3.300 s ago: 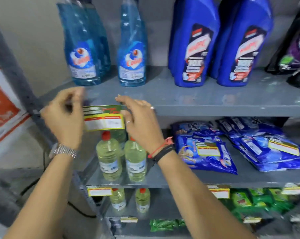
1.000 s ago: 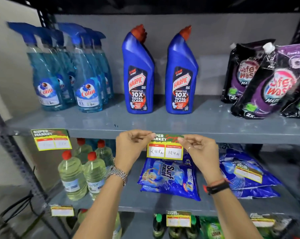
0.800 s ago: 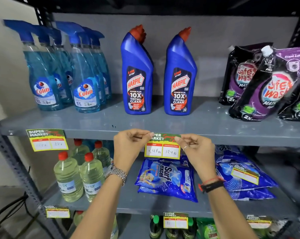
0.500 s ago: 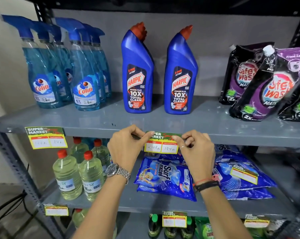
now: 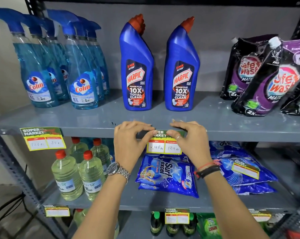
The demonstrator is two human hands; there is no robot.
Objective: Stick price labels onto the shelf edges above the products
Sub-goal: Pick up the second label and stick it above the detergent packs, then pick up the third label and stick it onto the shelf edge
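Observation:
A yellow and green price label (image 5: 164, 146) reading 248 and 124 lies against the front edge of the grey upper shelf (image 5: 240, 136), above a blue Surf Excel pouch (image 5: 164, 176). My left hand (image 5: 130, 144) presses its top left corner with thumb and fingertips. My right hand (image 5: 188, 142) presses the top right corner the same way. The label's green top strip is partly hidden by my fingers. Another label (image 5: 43, 138) is stuck on the same shelf edge at the left, above the pale oil bottles (image 5: 76, 175).
On the upper shelf stand Colin spray bottles (image 5: 59, 66), two blue Harpic bottles (image 5: 159, 68) and purple Safewash pouches (image 5: 270, 76). More Surf pouches (image 5: 244, 169) lie at the right, one with a label on it. Lower shelf edges carry labels (image 5: 176, 216). A slotted upright (image 5: 13, 169) stands at the left.
Both hands lifted the label up against the shelf edge and now press its top corners there. Earlier I left the first label stuck at the left and shifted to the right.

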